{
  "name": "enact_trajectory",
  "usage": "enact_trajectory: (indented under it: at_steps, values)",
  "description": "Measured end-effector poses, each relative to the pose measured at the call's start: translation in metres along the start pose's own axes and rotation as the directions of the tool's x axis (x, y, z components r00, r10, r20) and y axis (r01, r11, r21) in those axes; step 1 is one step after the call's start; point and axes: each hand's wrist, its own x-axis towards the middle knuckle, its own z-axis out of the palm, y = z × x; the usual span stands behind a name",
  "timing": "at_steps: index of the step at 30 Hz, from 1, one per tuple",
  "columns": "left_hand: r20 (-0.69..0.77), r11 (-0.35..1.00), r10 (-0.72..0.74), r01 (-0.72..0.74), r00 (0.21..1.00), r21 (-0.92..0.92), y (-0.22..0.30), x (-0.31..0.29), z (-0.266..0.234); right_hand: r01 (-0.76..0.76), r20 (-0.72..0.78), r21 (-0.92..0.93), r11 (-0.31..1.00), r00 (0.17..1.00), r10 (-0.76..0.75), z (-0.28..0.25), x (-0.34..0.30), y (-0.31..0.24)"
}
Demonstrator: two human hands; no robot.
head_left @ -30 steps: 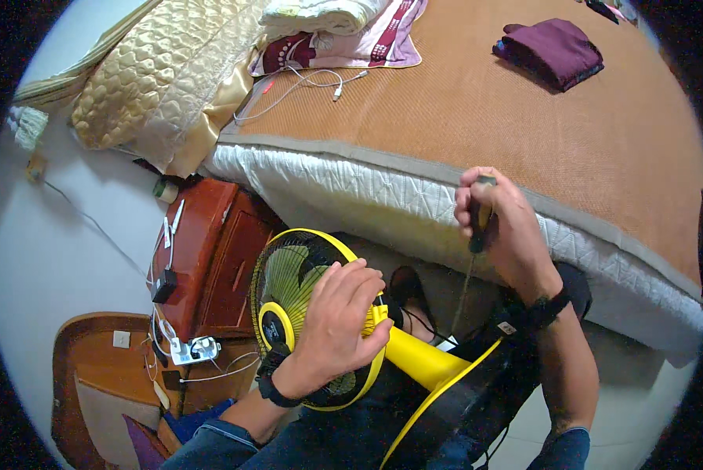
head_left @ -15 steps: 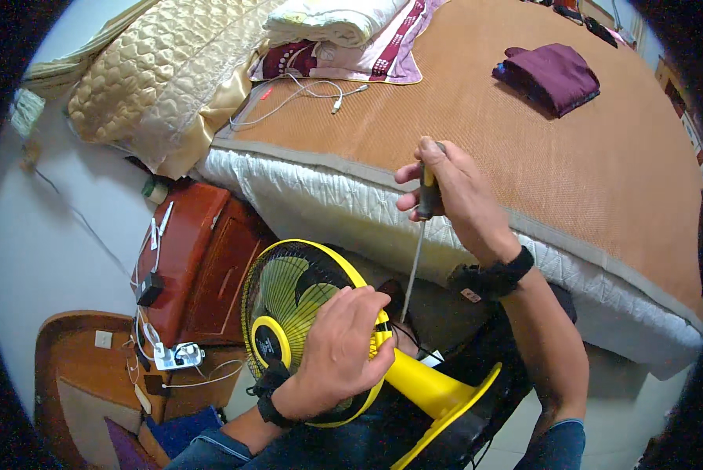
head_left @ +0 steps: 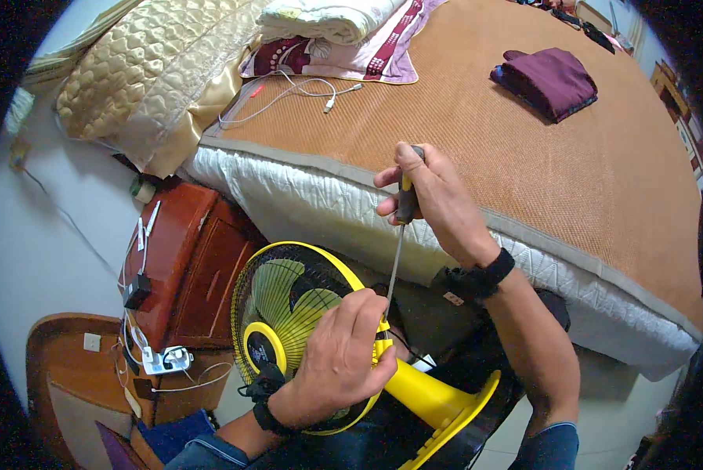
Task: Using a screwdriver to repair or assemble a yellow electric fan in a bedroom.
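Note:
A yellow and black electric fan (head_left: 426,392) lies tilted across my lap, its round grille to the left and its yellow base to the lower right. My left hand (head_left: 339,348) is wrapped round the fan behind the grille, near the neck. My right hand (head_left: 449,207), raised above the neck, grips the dark and yellow handle of a screwdriver (head_left: 406,200). Its long metal shaft slants down to the yellow neck, and the tip is at the neck beside my left fingertips. What the tip touches is too small to make out.
A bed with a brown woven mat (head_left: 461,102) fills the far side; folded maroon clothing (head_left: 547,84) and a white cable (head_left: 289,94) lie on it. At the left, a reddish-brown nightstand (head_left: 179,258) stands near a white power strip (head_left: 167,360) with plugs and cords.
My right hand has brought the screwdriver left and down, so its tip is now at the fan's neck by my left fingers. My left hand keeps its hold. The view has shifted slightly.

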Motion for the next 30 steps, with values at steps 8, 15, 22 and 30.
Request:
enact_trajectory:
  at_steps: [8,15,22,30]
  values:
    - [0.011,1.0,0.017,-0.017,1.0,0.015,0.0,0.0,0.0,-0.089,0.146,-0.023,0.996,0.985,0.091,0.004,0.004,-0.005]
    - [0.04,0.999,0.027,-0.026,0.999,-0.023,0.0,-0.003,-0.001,-0.237,0.356,0.098,0.967,0.915,0.189,0.002,0.014,0.003]
    - [0.078,0.995,0.014,-0.021,0.997,0.098,0.002,0.0,-0.007,-0.175,0.419,0.166,0.971,0.903,0.091,0.003,0.005,-0.004]
    - [0.136,0.985,-0.002,-0.021,0.991,0.168,-0.002,-0.002,-0.009,-0.183,0.335,0.128,0.975,0.933,0.131,0.002,-0.007,-0.002]
